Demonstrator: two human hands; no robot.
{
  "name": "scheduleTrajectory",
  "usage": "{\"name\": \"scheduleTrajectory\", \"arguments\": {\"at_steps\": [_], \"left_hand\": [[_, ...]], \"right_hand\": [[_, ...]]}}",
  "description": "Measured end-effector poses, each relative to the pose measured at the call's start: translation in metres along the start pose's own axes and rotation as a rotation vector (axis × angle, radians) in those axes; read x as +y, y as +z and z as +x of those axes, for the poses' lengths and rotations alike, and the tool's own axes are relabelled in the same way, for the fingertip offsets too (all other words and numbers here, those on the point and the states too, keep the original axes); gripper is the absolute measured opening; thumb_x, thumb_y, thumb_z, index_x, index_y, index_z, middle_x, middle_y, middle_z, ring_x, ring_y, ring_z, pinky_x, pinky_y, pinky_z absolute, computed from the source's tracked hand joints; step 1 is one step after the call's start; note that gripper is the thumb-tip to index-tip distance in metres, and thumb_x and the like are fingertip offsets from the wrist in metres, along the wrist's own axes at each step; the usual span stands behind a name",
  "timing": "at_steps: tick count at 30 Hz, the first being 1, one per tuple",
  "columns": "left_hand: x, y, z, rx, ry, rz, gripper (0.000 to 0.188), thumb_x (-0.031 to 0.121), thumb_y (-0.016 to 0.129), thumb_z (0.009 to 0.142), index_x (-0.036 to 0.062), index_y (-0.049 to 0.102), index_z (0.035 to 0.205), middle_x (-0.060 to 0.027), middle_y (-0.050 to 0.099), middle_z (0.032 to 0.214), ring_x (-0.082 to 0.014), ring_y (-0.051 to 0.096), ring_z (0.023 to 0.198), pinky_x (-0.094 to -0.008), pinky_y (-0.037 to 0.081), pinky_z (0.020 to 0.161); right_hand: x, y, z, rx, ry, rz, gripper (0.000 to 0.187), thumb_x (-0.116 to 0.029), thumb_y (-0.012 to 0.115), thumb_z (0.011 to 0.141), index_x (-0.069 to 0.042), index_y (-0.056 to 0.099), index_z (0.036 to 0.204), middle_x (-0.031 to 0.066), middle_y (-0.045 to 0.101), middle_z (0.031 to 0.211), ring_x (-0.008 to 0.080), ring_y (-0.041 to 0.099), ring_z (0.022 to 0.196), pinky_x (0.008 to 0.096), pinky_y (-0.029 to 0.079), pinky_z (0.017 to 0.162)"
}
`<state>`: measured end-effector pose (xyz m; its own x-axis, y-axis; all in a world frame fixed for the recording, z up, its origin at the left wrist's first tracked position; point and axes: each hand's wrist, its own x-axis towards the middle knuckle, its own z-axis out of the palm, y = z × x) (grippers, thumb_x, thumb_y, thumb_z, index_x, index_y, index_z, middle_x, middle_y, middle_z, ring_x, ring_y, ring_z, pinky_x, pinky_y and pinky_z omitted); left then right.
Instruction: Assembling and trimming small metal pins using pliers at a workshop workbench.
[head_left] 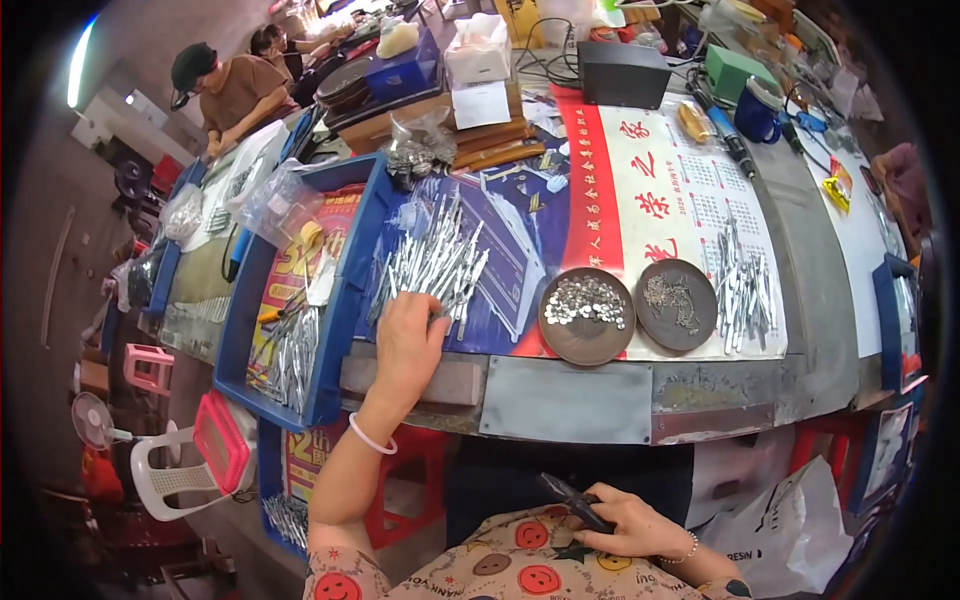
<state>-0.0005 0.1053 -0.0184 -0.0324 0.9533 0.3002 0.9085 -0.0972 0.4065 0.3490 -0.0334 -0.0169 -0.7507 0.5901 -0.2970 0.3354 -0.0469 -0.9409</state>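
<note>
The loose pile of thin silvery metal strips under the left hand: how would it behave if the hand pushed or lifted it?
The pile of thin silvery metal strips lies loose and criss-crossed, so a push from the left hand would probably fan it out rather than move it whole. Each strip looks straight and stiff, likely light. Lifting a bunch, a few smooth strips might slip free.

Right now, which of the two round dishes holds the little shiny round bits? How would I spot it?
Find the workbench's grey metal front edge. Just behind it sit two brown round dishes side by side. Yours is the left dish, closer to the left hand; its neighbour, the right dish, holds tangled pieces.
</note>
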Motion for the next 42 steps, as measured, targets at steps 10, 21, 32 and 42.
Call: {"name": "scheduleTrajectory", "arguments": {"at_steps": [10, 21, 32, 42], "left_hand": [[0.003, -0.001, 0.001, 0.084, 0.092, 0.021, 0.015, 0.006, 0.069, 0.081, 0.0011, 0.055, 0.085, -0.0138, 0.059, 0.081, -0.031, 0.059, 0.077, -0.0398, 0.047, 0.07], [0.037, -0.028, -0.04, 0.269, -0.145, -1.093, 0.016, 0.012, 0.061, 0.097, 0.0013, 0.051, 0.105, -0.0054, 0.06, 0.088, -0.0107, 0.057, 0.081, -0.0238, 0.046, 0.078], [0.027, 0.012, -0.075, 0.15, 0.04, -1.479, 0.017, 0.007, 0.06, 0.096, -0.0031, 0.059, 0.11, -0.008, 0.06, 0.099, -0.01, 0.058, 0.084, -0.0209, 0.047, 0.076], [0.019, 0.016, -0.081, 0.107, 0.134, -1.43, 0.015, 0.002, 0.066, 0.09, -0.0002, 0.062, 0.105, -0.0098, 0.065, 0.094, -0.0142, 0.062, 0.078, -0.0239, 0.048, 0.069]], "right_hand": [[-0.007, -0.006, 0.019, -0.01, -0.131, -0.051, 0.028, -0.023, 0.068, 0.086, 0.004, 0.066, 0.09, 0.0172, 0.058, 0.109, 0.0341, 0.062, 0.079, 0.0384, 0.051, 0.071], [-0.021, 0.004, 0.036, 0.01, -0.184, -0.048, 0.031, -0.028, 0.069, 0.088, 0.002, 0.066, 0.094, 0.0174, 0.056, 0.112, 0.0319, 0.062, 0.082, 0.0372, 0.051, 0.071], [-0.08, -0.016, 0.075, 0.191, -0.304, -0.354, 0.02, -0.014, 0.076, 0.078, 0.002, 0.069, 0.089, 0.019, 0.058, 0.108, 0.0292, 0.066, 0.076, 0.0341, 0.053, 0.068], [-0.155, -0.035, 0.096, 0.367, -0.522, -0.833, 0.022, -0.012, 0.081, 0.069, -0.002, 0.063, 0.077, 0.0182, 0.057, 0.104, 0.0277, 0.063, 0.069, 0.0361, 0.051, 0.054]]}}
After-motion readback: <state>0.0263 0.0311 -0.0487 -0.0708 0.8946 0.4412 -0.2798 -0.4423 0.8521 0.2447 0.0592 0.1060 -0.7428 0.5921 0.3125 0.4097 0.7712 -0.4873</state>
